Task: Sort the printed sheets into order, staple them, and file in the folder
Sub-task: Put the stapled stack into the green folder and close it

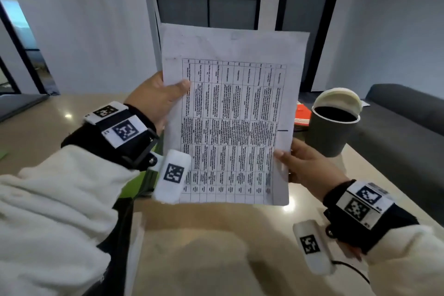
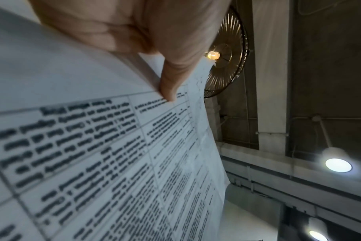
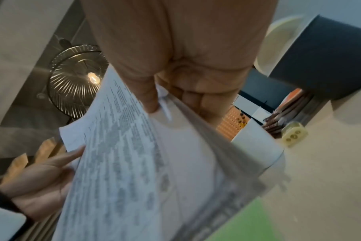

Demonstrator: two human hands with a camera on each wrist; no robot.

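We hold the printed sheets (image 1: 230,115) upright above the beige surface (image 1: 204,247), at the centre of the head view; our left hand (image 1: 156,98) pinches their edge at nine o'clock, thumb on the printed table; our right hand (image 1: 310,163) pinches the corner at four o'clock; a grey cup (image 1: 331,132) stands at three o'clock, a green folder (image 3: 245,223) lies beneath.

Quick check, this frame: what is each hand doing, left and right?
Left hand: pinches the printed sheets at their left edge.
Right hand: pinches the same sheets at the right edge.
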